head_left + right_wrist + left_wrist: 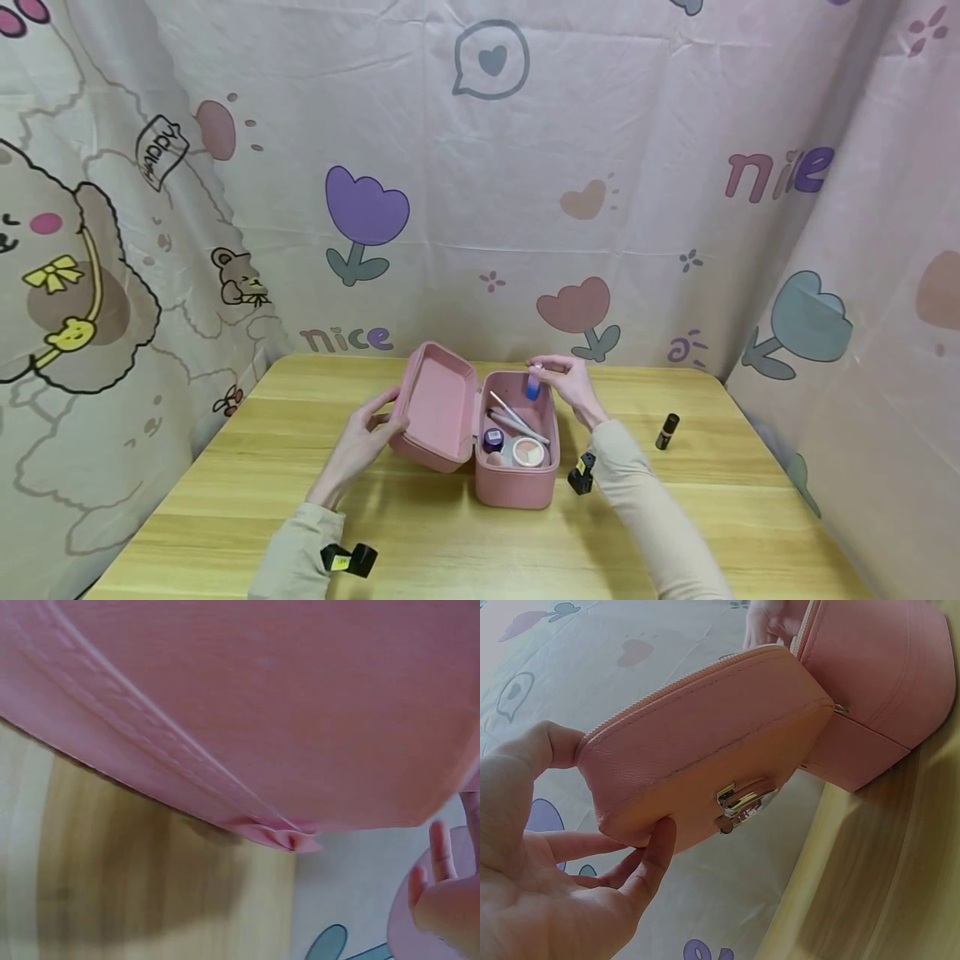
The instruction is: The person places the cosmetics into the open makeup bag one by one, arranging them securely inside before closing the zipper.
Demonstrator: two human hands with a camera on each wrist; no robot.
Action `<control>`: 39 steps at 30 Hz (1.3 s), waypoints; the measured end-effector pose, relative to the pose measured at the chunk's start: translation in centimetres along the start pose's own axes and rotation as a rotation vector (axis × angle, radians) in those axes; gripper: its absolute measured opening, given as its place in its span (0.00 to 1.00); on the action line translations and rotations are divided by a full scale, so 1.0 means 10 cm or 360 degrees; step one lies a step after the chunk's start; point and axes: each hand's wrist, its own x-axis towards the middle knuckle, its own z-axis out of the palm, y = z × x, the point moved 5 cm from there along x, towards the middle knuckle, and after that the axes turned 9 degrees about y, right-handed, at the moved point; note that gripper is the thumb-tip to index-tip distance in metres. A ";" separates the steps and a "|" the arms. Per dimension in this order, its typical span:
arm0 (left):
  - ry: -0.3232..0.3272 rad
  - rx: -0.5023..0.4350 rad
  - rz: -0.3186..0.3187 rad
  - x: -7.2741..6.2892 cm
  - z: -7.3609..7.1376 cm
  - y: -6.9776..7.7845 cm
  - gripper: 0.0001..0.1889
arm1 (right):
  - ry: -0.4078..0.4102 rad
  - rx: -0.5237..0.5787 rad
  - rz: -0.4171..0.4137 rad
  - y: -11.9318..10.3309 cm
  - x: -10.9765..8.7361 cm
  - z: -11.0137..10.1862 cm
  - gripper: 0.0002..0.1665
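Observation:
A pink zippered cosmetic case [516, 487] stands on the table with its lid [438, 404] swung out to the left. My left hand [362, 440] grips the lid's outer edge, thumb and fingers on either side of it in the left wrist view. Over the far end of the case, my right hand [572, 387] pinches a small blue bottle [533, 388] by its pinkish top. Inside lie slim white sticks [517, 423], a dark purple jar [492, 440] and a round compact [528, 452]. In the right wrist view, the case's wall hides the bottle.
A small black tube [667, 432], like a lipstick, stands on the wooden table [420, 533] to the right of the case. A patterned curtain [480, 208] hangs behind the table and along both sides. A metal clasp [746, 804] sits on the lid's outside.

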 end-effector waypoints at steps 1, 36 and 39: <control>0.0000 0.0003 0.0000 0.00 0.00 0.00 0.33 | 0.0013 -0.0013 0.0009 0.02 0.00 0.01 0.19; 0.0017 0.0016 -0.0041 0.01 0.01 0.01 0.33 | -0.0390 -0.0431 0.0165 0.30 0.09 0.19 0.21; 0.0018 0.0017 -0.0041 0.01 0.01 0.01 0.33 | -0.0382 -0.0426 0.0157 0.30 0.08 0.19 0.23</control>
